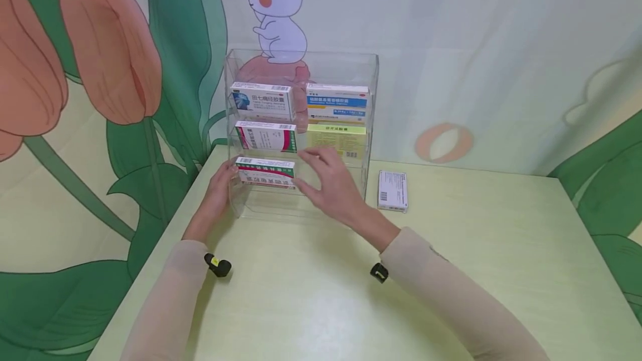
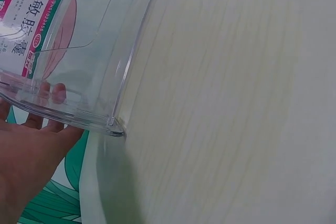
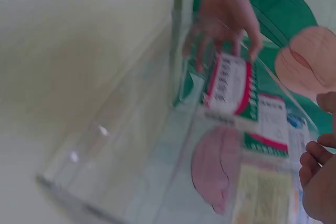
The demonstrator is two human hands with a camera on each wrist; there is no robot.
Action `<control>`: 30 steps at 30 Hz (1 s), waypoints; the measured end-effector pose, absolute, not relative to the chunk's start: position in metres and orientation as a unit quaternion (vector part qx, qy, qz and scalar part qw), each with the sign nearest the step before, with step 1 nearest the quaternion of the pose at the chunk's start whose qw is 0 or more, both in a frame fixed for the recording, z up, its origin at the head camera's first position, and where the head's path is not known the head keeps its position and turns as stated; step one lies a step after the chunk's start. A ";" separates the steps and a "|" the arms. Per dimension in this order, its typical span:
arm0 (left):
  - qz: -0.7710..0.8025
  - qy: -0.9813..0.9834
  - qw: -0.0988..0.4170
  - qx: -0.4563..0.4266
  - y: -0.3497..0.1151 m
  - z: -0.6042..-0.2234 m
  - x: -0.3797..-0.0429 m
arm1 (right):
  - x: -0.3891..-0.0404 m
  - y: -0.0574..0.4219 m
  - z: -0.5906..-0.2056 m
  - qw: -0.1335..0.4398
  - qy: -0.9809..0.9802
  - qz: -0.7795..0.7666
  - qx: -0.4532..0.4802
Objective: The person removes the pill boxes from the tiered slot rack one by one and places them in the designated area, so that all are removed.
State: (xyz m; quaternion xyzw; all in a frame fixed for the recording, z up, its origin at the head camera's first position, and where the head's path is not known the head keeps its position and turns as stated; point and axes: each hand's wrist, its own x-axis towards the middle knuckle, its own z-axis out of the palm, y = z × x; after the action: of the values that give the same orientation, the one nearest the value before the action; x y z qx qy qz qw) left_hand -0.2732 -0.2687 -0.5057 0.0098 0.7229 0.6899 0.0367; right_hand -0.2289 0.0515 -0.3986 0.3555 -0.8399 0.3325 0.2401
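A clear acrylic display rack stands on the table, with medicine boxes on its tiers. My left hand touches the rack's left side; in the left wrist view its fingertips show through the clear wall. Close by on the bottom tier leans a white, green and red medicine box. My right hand hovers before the rack, fingers spread, nothing between them, thumb tip near that box's right end. Above on the middle tier are a similar red-edged box and a yellow-green box.
On the top tier sit a white box with a blue head picture and a blue, white and yellow box. A small white box lies on the table right of the rack. A printed curtain hangs behind.
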 end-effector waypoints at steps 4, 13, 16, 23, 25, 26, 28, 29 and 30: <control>0.688 0.724 0.041 0.013 -0.268 -0.505 -0.273 | -0.232 0.017 -0.408 0.184 -0.868 0.267 0.375; 0.674 0.738 0.040 0.004 -0.269 -0.502 -0.270 | -0.251 -0.018 -0.408 0.112 -0.888 0.129 0.428; 0.664 0.746 0.039 0.003 -0.270 -0.502 -0.270 | -0.253 -0.022 -0.412 0.100 -0.888 0.105 0.437; 0.659 0.751 0.040 -0.004 -0.270 -0.503 -0.271 | -0.250 -0.023 -0.420 0.063 -0.900 0.093 0.421; 0.658 0.752 0.038 -0.007 -0.270 -0.503 -0.271 | -0.250 -0.023 -0.422 0.063 -0.904 0.089 0.412; 0.658 0.752 0.038 -0.007 -0.270 -0.503 -0.271 | -0.250 -0.023 -0.422 0.065 -0.907 0.088 0.406; 0.660 0.750 0.037 -0.006 -0.269 -0.503 -0.271 | -0.250 -0.022 -0.424 0.078 -0.911 0.094 0.394; 0.659 0.751 0.038 -0.008 -0.268 -0.503 -0.271 | -0.250 -0.022 -0.424 0.089 -0.912 0.099 0.389; 0.660 0.750 0.038 -0.008 -0.268 -0.503 -0.271 | -0.250 -0.021 -0.424 0.101 -0.912 0.104 0.383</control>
State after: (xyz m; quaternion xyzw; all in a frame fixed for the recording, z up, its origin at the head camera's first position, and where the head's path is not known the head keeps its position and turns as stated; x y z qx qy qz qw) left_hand -0.2710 -0.2679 -0.5027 -0.0083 0.7504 0.6598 0.0381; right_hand -0.2504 -0.0213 -0.4243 0.3828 -0.9123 0.1040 0.1014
